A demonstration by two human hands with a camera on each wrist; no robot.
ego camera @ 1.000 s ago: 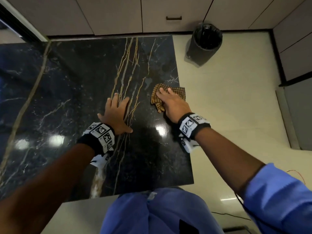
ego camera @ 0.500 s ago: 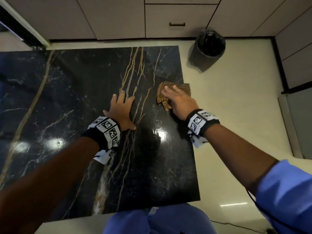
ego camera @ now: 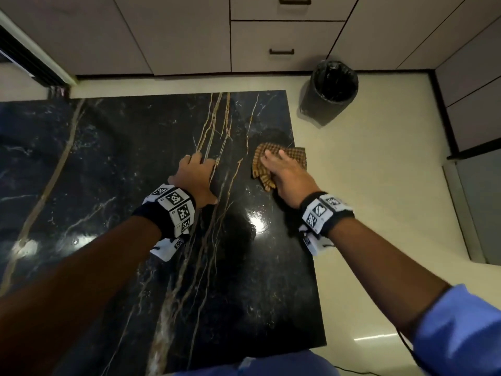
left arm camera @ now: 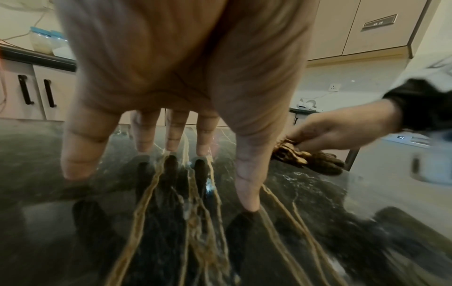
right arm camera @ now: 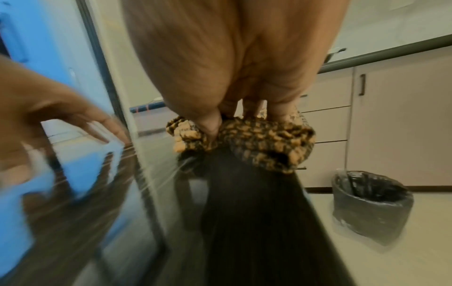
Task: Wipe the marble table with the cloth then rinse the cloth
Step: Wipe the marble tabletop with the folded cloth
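I have my right hand (ego camera: 284, 175) pressed flat on the checked brown cloth (ego camera: 280, 158), fingers fairly straight on top while the thumb digs into the folds, as the right wrist view shows. The cloth sits bunched on the black marble bench (ego camera: 135, 158) at the bench's right edge, about 1 o'clock from the middle of the head view, with one corner hanging just over the edge. My left hand (ego camera: 195, 177) holds nothing: it stands on spread, straight fingertips (left arm camera: 248, 201) on the gold veins of the marble, just to the 9 o'clock side of the cloth and not touching it. A black-lined waste bin (ego camera: 329, 90) stands on the floor at 1 o'clock, beyond the bench corner.
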